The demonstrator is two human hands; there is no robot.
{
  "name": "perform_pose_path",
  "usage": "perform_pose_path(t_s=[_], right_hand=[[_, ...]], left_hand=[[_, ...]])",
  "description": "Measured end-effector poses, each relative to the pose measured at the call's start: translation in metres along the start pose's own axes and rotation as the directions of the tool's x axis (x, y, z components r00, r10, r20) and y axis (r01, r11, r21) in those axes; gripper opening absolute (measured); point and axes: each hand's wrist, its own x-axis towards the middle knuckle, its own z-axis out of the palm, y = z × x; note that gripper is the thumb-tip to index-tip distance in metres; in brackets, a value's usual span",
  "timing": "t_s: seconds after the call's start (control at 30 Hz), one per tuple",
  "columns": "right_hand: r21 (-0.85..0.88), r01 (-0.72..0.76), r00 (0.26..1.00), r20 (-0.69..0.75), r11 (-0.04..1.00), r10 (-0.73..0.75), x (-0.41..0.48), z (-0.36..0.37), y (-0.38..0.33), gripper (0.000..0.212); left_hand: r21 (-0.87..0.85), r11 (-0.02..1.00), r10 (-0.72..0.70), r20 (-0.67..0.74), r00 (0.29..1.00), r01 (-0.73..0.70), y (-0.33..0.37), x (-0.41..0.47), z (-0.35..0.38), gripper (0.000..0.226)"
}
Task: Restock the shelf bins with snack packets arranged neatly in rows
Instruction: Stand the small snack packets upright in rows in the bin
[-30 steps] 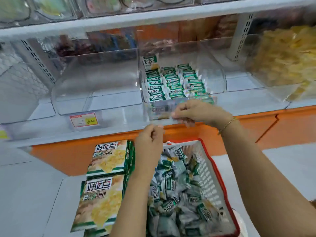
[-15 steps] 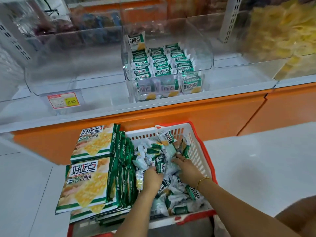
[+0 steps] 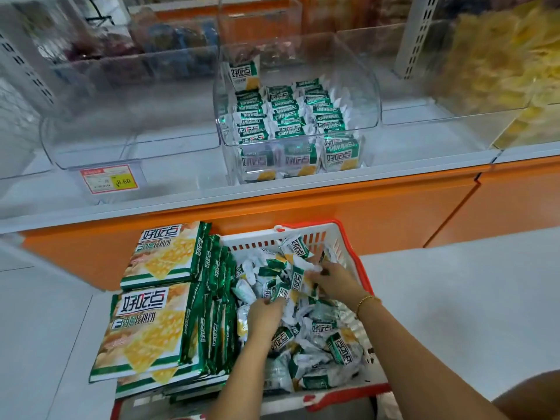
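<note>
- left hand (image 3: 264,313): forearm angled up from the lower edge, palm down, fingers bent into the heap of snack packets (image 3: 321,328); hold on any packet not discernible.
- right hand (image 3: 335,281): forearm reaching in from the lower right, gold chain bracelet (image 3: 367,300) at the wrist, fingers curled narrow round crinkled loose packets near the basket's far wall.
- snack packets: small pillow-shaped foil wrappers, green and white with yellow print, crimped ends, jumbled in the basket (image 3: 348,247) below the shelf edge.
- basket: white plastic lattice walls, red rim.
- shelf bin (image 3: 368,86): clear rigid plastic, curved side walls, on the white shelf above the basket.
- rowed packets (image 3: 285,112): same wrappers, three neat rows set on edge inside the shelf bin, with a further line standing face-out behind its front wall.
- large flat bags (image 3: 145,325): glossy, same green and yellow print, stacked against the basket's left side.
- price tag (image 3: 109,178): red and yellow card on the neighbouring clear bin (image 3: 91,147) to the left.
</note>
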Motion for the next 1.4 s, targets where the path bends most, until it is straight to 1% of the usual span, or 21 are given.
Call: perform_pose_path(t_s=[0.07,0.1,0.2,0.3,0.37,0.4,0.47,0.5,0.57,0.63,0.7,0.77,0.87,0.93,1.0,1.03,1.1,1.2,1.27,1.33,1.4], right_hand=[[0.175,-0.018,1.000,0.017,0.984,0.015,-0.003,-0.015,-0.014,0.031],[0.263,-0.008,1.000,0.022,0.965,0.002,-0.007,-0.023,-0.022,0.036],[0.468,0.066,0.982,0.129,0.881,-0.142,-0.020,-0.040,-0.049,0.042],[0.418,0.159,0.939,0.216,0.895,-0.267,-0.040,-0.051,-0.081,0.074],[0.291,0.256,0.925,0.205,0.922,-0.321,-0.054,-0.054,-0.102,0.082],[0.229,0.313,0.916,0.183,0.922,-0.357,-0.060,-0.056,-0.110,0.077],[0.169,0.396,0.899,0.129,0.903,-0.418,-0.069,-0.060,-0.122,0.056],[0.171,0.418,0.893,0.103,0.892,-0.438,-0.074,-0.062,-0.128,0.048],[0.194,0.448,0.882,0.063,0.873,-0.467,-0.083,-0.066,-0.141,0.043],[0.200,0.493,0.862,0.024,0.847,-0.507,-0.090,-0.068,-0.153,0.044],[0.162,0.550,0.833,-0.027,0.819,-0.553,-0.094,-0.070,-0.166,0.055],[0.126,0.588,0.809,-0.086,0.799,-0.582,-0.094,-0.075,-0.180,0.053],[0.168,0.626,0.778,-0.198,0.761,-0.596,-0.081,-0.096,-0.204,0.033],[0.119,0.662,0.735,-0.296,0.740,-0.611,-0.067,-0.115,-0.222,0.029],[0.006,0.668,0.703,-0.335,0.744,-0.628,-0.050,-0.133,-0.241,0.032],[-0.067,0.647,0.704,-0.329,0.759,-0.629,-0.040,-0.141,-0.250,0.041],[-0.215,0.560,0.747,-0.287,0.800,-0.600,-0.019,-0.156,-0.266,0.057],[-0.438,0.354,0.855,-0.207,0.826,-0.476,0.013,-0.173,-0.275,0.042],[-0.578,0.256,0.898,-0.154,0.775,-0.411,0.031,-0.178,-0.275,0.035],[-0.638,0.236,0.914,-0.111,0.733,-0.391,0.044,-0.177,-0.274,0.030],[-0.652,0.248,0.913,-0.092,0.717,-0.399,0.055,-0.174,-0.274,0.024]], left_hand=[[-0.215,0.976,-0.026,0.025,0.999,0.031,0.003,-0.008,-0.009,0.022],[-0.304,0.952,-0.020,0.041,0.999,0.031,0.007,-0.013,-0.014,0.020],[-0.461,0.887,0.059,0.096,0.994,-0.008,0.027,-0.032,-0.032,0.012],[-0.509,0.853,0.210,0.133,0.969,-0.115,0.050,-0.050,-0.048,0.029],[-0.540,0.828,0.277,0.161,0.947,-0.151,0.063,-0.066,-0.055,0.025],[-0.542,0.823,0.303,0.168,0.938,-0.169,0.068,-0.072,-0.058,0.024],[-0.532,0.819,0.361,0.188,0.913,-0.214,0.077,-0.081,-0.068,0.023],[-0.527,0.815,0.397,0.201,0.895,-0.243,0.082,-0.084,-0.074,0.023],[-0.528,0.796,0.465,0.218,0.858,-0.297,0.094,-0.093,-0.086,0.027],[-0.452,0.809,0.504,0.202,0.840,-0.377,0.109,-0.103,-0.095,0.049],[-0.276,0.835,0.527,0.154,0.836,-0.476,0.128,-0.114,-0.100,0.066],[-0.084,0.839,0.544,0.111,0.832,-0.538,0.152,-0.121,-0.107,0.062],[0.096,0.803,0.587,0.044,0.809,-0.588,0.196,-0.120,-0.122,0.056],[0.195,0.742,0.654,0.003,0.757,-0.642,0.230,-0.116,-0.130,0.056],[0.337,0.669,0.712,-0.037,0.701,-0.662,0.267,-0.107,-0.134,0.056],[0.410,0.634,0.733,-0.047,0.679,-0.656,0.286,-0.099,-0.134,0.055],[0.531,0.568,0.756,-0.034,0.654,-0.628,0.320,-0.081,-0.132,0.056],[0.655,0.484,0.752,0.027,0.658,-0.580,0.357,-0.046,-0.127,0.062],[0.717,0.439,0.742,0.051,0.669,-0.541,0.380,-0.019,-0.126,0.047],[0.780,0.417,0.687,0.066,0.724,-0.466,0.403,0.008,-0.125,0.046],[0.772,0.439,0.606,0.124,0.786,-0.460,0.421,0.032,-0.125,0.062]])
